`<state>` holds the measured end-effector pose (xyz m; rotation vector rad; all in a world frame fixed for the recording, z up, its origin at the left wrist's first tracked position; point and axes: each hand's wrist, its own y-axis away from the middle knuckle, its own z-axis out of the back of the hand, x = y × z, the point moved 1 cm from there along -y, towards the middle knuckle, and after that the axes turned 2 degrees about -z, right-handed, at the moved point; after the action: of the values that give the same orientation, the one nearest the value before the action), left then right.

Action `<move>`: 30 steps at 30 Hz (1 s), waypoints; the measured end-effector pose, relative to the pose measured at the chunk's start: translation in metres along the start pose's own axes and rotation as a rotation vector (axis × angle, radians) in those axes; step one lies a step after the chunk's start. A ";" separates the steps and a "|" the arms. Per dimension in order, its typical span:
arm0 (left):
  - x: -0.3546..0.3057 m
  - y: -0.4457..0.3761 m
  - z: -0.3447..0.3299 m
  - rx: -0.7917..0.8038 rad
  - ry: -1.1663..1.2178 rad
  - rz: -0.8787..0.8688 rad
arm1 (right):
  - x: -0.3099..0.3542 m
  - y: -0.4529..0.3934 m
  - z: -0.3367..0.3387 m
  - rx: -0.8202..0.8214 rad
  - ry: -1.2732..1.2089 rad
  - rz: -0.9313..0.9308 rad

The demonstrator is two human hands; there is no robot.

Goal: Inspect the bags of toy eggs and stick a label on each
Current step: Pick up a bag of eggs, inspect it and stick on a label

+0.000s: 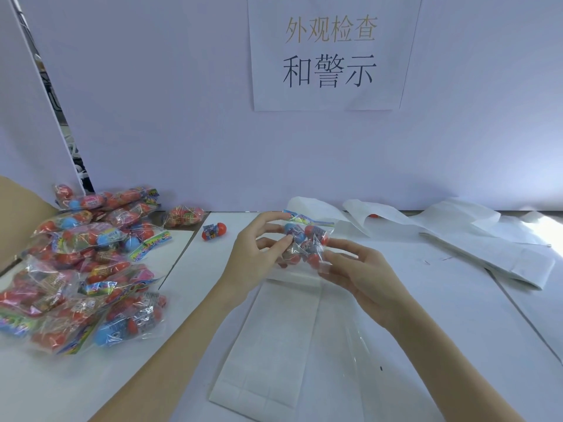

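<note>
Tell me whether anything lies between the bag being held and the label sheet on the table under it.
Nothing visible does. The bag of toy eggs is held up by the left hand and right hand, directly above the far end of the label sheet, with only air between them.

White table (pixel 426 315): egg bags (pixel 82 263) heaped left, one loose egg (pixel 214 232), paper sheets (pixel 274 339) under the hands, more far right.

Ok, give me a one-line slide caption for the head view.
Both hands, left hand and right hand, hold one bag of toy eggs above a label sheet, the pile of bags waiting alongside.
</note>
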<state>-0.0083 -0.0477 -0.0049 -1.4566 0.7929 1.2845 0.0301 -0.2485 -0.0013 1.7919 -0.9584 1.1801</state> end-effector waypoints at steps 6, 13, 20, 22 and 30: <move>-0.002 0.002 -0.003 0.052 -0.031 -0.080 | 0.002 -0.003 0.003 0.124 -0.065 0.005; -0.004 0.004 -0.001 0.180 0.041 -0.036 | 0.003 -0.003 0.001 0.212 -0.015 0.031; -0.003 0.003 -0.001 0.301 -0.023 -0.093 | 0.001 -0.005 0.003 0.170 -0.045 0.068; -0.002 0.004 -0.001 0.317 -0.091 -0.120 | 0.001 -0.005 0.003 0.156 -0.026 0.072; -0.005 0.004 -0.006 0.208 -0.044 -0.126 | -0.001 -0.005 0.001 0.117 0.028 0.116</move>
<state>-0.0116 -0.0549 -0.0019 -1.2866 0.7698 1.1012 0.0343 -0.2477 -0.0038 1.8262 -1.0065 1.3550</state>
